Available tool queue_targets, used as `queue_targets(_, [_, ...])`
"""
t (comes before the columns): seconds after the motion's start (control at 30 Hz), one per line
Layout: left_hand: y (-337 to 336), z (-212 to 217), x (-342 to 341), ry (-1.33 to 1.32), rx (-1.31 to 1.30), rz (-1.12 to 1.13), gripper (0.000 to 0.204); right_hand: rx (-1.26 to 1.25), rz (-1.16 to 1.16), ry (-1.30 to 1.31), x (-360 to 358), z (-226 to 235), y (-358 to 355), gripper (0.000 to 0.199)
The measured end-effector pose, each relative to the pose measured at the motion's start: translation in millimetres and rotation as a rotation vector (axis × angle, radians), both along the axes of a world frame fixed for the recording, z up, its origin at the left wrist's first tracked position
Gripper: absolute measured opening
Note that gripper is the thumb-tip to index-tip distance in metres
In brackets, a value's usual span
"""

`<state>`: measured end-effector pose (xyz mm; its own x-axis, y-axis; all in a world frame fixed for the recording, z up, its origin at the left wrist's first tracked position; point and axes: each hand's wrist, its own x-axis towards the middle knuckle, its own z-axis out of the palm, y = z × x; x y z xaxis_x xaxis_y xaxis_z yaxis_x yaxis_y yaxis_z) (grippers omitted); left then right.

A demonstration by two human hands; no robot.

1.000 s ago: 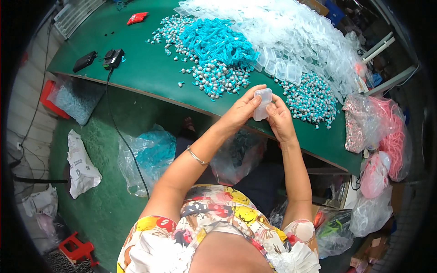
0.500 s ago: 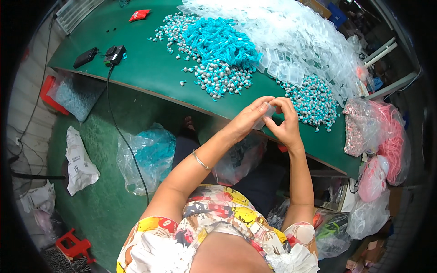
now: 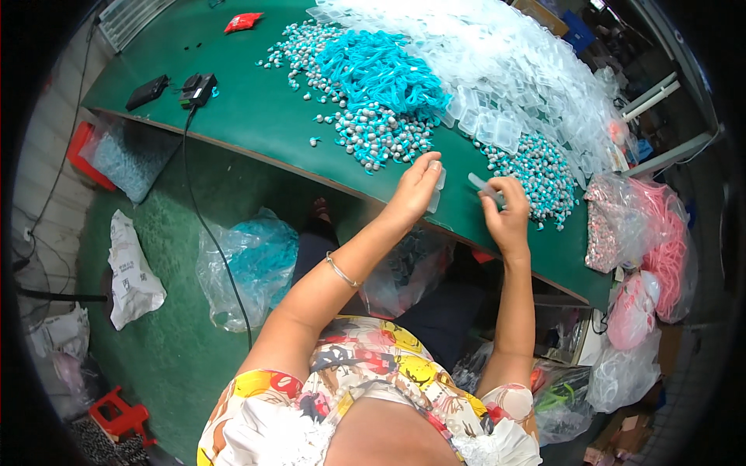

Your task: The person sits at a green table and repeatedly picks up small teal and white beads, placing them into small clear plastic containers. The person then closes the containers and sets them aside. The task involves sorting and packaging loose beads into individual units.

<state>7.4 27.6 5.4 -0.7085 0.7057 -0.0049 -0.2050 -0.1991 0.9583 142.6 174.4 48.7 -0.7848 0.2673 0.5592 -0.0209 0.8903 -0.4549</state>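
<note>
My left hand holds a small clear plastic case just above the near edge of the green table. My right hand pinches another clear plastic piece a little to the right, the two hands apart. Beyond them lie a pile of small grey-and-teal beads, a heap of teal cords and a big mound of clear plastic cases. A second patch of beads lies just past my right hand.
Black devices with a cable sit at the table's left, a red packet farther back. Bags of pink items hang at the right. On the green floor lie a teal-filled clear bag, a white bag and a red crate.
My hands were together around one clear case; now they have separated, each holding a clear piece, and have dropped toward the table's near edge.
</note>
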Motion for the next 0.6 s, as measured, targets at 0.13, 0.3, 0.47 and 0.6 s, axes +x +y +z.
queue_targets(0.13, [-6, -11, 3, 0.515, -0.117, 0.196, 0.039, 0.195, 0.053, -0.132, -10, 7, -9, 0.016])
queue_targets(0.3, [-17, -15, 6, 0.789, -0.072, 0.371, 0.030, 0.205, 0.056, -0.064, -65, 2, 1, 0.010])
queue_targets(0.47, [-33, -12, 9, 0.849, -0.066, 0.399, 0.022, 0.190, -0.056, -0.260, -109, -16, -10, 0.013])
queue_targets(0.6, [-38, -16, 5, 0.833, -0.013, 0.389, 0.019, 0.134, -0.116, -0.257, -122, -31, -17, 0.012])
